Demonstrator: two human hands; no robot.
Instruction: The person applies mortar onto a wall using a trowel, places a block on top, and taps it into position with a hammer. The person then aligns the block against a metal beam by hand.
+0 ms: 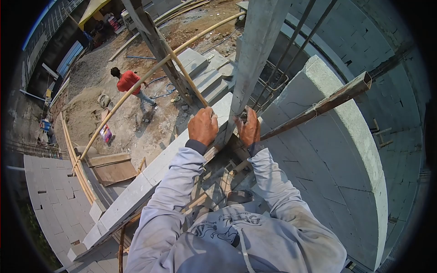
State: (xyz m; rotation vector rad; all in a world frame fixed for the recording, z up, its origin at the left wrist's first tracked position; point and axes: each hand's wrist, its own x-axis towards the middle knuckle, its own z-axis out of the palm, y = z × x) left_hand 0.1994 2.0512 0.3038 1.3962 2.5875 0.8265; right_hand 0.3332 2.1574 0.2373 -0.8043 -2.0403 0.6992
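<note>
My left hand [203, 126] is closed in a fist over the top of a pale block wall [157, 170], left of an upright grey board or post [257, 50]. A thin dark line, like wire or string, runs from near its fingers toward the post; whatever the fist holds is hidden. On the post's other side, my right hand [248, 128] is partly curled beside its lower edge. Thumb and forefinger are apart there, with nothing visible between them. Steel rebar [284, 57] rises behind the post.
At right stands a tall block wall [318, 150], crossed by a rusty metal bar [318, 107] with wire around it. Bamboo poles [123, 102] slant across the left. Below, a person in red [129, 83] is on the dirt ground near stacked slabs [200, 68].
</note>
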